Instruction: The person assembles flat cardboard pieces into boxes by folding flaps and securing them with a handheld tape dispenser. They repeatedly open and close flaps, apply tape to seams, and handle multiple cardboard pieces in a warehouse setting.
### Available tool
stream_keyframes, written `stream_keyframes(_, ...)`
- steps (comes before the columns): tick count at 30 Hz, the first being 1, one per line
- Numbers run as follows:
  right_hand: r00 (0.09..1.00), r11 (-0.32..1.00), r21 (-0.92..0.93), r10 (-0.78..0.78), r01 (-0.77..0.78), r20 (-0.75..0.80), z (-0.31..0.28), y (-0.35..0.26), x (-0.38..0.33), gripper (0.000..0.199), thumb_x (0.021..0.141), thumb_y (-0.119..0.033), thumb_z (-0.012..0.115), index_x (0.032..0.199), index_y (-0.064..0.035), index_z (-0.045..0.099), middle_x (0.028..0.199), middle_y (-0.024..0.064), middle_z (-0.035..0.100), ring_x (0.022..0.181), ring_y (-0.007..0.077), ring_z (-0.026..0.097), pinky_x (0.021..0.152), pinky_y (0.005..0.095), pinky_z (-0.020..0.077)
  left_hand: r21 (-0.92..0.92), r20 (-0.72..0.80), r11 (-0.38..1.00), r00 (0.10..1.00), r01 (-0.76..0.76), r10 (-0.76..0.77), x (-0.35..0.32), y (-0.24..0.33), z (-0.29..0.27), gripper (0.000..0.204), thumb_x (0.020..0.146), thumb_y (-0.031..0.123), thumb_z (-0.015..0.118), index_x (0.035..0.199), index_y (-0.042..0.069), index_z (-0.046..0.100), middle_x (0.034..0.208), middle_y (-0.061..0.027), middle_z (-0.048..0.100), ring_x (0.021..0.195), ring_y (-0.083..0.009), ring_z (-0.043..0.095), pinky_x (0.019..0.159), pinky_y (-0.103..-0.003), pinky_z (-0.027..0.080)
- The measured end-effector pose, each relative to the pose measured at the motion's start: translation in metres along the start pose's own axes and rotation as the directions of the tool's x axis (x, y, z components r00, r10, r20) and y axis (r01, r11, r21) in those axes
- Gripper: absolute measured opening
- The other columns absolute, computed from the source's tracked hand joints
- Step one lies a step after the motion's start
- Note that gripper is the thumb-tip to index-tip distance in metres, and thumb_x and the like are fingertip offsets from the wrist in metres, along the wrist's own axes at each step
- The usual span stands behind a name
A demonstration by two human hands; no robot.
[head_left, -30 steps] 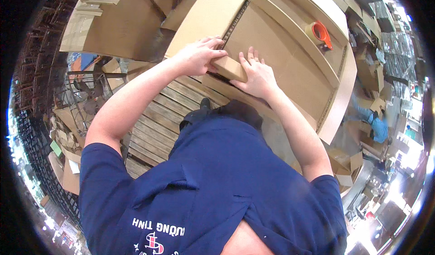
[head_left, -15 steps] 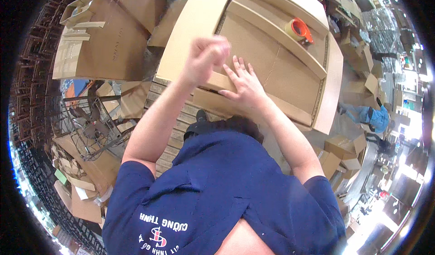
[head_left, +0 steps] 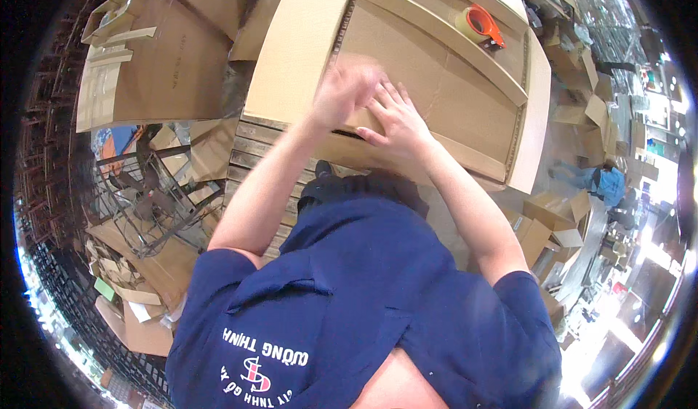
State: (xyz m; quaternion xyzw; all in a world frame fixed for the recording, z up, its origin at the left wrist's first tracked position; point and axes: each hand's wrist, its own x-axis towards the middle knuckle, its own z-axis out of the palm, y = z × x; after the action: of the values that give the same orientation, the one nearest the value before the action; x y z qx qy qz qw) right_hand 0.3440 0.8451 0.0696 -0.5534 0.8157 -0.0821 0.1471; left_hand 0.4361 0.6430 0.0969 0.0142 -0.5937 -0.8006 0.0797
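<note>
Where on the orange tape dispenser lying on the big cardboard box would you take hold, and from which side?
Grip the tape dispenser by its orange handle, the part that juts toward the box's right edge, probably coming from above and the right. It lies on the far flap of the cardboard box, clear of both hands, with the tape roll at its left end, too wide to grip. The right hand is nearer.

Orange tape dispenser [head_left: 481,25]; wooden pallet [head_left: 251,154]

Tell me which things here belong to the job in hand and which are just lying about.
In the job: big cardboard box; right hand flat on it; left hand blurred above it; orange tape dispenser.
Lying about: flattened cartons; wooden pallet; wire cart.
</note>
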Motion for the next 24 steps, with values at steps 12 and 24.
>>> stream_keyframes(12,0.710,0.814,0.323,0.579,-0.482,-0.400,-0.025,0.138,-0.236,0.054,0.114,-0.034,0.063,0.161,-0.0064,0.062,0.173,0.0210,0.053,0.167,0.0421,0.042,0.139,0.0672,0.0186,0.601,-0.249,0.782,0.969,0.162,-0.010,-0.062,-0.009,0.027,0.040,0.109,0.015,0.069,0.077,0.003,0.048,0.068,-0.0053,0.042,0.064,-0.0159,0.046,0.062,-0.038,0.040)
stream_keyframes(24,0.804,0.824,0.081,0.565,-0.560,-0.187,-0.006,0.191,-0.247,0.082,0.108,-0.047,0.067,0.180,-0.0178,0.040,0.192,0.0184,0.020,0.179,0.0411,0.013,0.137,0.0760,0.0059,0.987,0.129,0.058,0.959,-0.149,0.253,0.112,-0.038,0.069,0.037,0.095,0.020,0.086,0.127,0.006,0.072,0.134,-0.0186,0.068,0.132,-0.0409,0.062,0.112,-0.059,0.050)
